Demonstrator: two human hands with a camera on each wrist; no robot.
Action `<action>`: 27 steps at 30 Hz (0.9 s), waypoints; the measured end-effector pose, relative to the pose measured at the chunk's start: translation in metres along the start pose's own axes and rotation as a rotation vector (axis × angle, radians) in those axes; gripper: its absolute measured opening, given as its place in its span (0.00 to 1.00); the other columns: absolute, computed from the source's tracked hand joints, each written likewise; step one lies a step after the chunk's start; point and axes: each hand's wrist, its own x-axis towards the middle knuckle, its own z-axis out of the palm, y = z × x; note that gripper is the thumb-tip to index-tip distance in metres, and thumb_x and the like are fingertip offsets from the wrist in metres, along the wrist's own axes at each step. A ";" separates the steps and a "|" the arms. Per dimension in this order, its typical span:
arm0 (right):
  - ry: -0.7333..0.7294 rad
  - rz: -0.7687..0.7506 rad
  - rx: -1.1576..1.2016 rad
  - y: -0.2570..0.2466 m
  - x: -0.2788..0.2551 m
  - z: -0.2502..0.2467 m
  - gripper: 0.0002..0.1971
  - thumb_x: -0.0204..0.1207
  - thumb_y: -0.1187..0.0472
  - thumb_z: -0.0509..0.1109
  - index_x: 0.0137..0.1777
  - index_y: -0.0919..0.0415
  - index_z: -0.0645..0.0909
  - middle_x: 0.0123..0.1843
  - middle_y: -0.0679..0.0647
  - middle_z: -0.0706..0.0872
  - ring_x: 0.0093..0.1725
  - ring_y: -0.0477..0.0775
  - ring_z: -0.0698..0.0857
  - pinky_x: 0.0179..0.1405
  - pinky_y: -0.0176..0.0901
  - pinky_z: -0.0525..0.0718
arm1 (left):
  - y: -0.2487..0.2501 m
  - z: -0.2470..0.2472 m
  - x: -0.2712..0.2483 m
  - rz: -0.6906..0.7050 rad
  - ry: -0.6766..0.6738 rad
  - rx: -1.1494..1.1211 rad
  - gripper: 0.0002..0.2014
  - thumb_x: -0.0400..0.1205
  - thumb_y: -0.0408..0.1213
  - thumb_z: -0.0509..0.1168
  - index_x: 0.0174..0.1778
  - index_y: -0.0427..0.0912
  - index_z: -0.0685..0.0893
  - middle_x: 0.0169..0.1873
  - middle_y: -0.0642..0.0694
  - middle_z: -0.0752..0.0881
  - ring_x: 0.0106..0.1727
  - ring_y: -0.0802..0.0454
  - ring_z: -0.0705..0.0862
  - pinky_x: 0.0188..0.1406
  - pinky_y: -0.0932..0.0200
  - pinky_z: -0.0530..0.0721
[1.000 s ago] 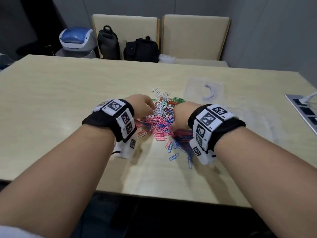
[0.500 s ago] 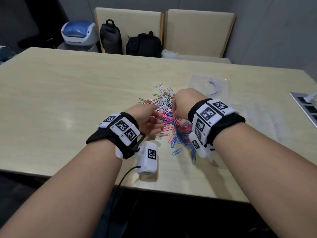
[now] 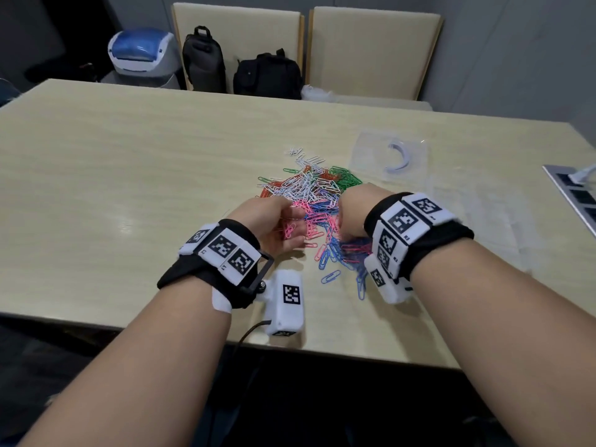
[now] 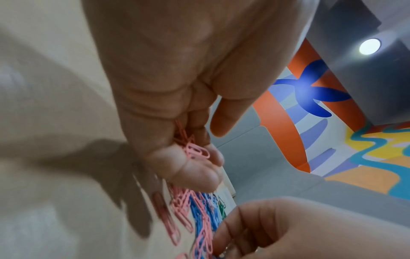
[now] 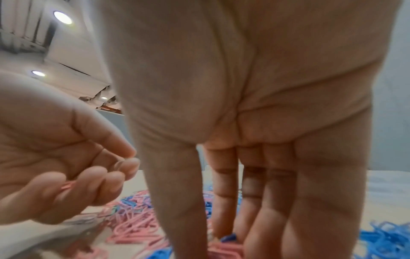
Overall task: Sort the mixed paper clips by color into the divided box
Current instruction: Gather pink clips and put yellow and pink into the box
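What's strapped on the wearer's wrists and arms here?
Both forearms are bare. The left hand and right hand wear no gloves. Each wrist carries a black strap ringed with white blocks printed with black square markers. A white marker-tagged camera pod hangs under the left wrist, trailing a thin black cable.
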 end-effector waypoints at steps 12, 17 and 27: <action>0.237 -0.044 0.226 0.002 -0.009 -0.005 0.05 0.72 0.61 0.70 0.42 0.57 0.88 0.41 0.52 0.88 0.42 0.54 0.86 0.42 0.43 0.85 | -0.013 0.010 0.000 0.026 0.030 0.021 0.20 0.89 0.45 0.51 0.42 0.35 0.81 0.34 0.40 0.83 0.34 0.50 0.85 0.31 0.61 0.87; 0.246 -0.243 0.418 -0.019 -0.024 -0.021 0.05 0.77 0.54 0.70 0.46 0.50 0.87 0.39 0.47 0.85 0.44 0.49 0.83 0.40 0.37 0.73 | -0.014 0.013 -0.001 0.078 0.022 -0.097 0.14 0.86 0.37 0.55 0.39 0.35 0.80 0.22 0.43 0.84 0.28 0.48 0.85 0.42 0.49 0.89; 0.159 0.026 0.192 -0.006 0.008 0.011 0.18 0.76 0.55 0.71 0.27 0.59 0.76 0.26 0.53 0.75 0.26 0.52 0.74 0.22 0.38 0.66 | -0.024 -0.003 -0.001 0.097 0.051 -0.110 0.12 0.86 0.35 0.53 0.43 0.37 0.80 0.31 0.43 0.81 0.27 0.53 0.84 0.29 0.61 0.87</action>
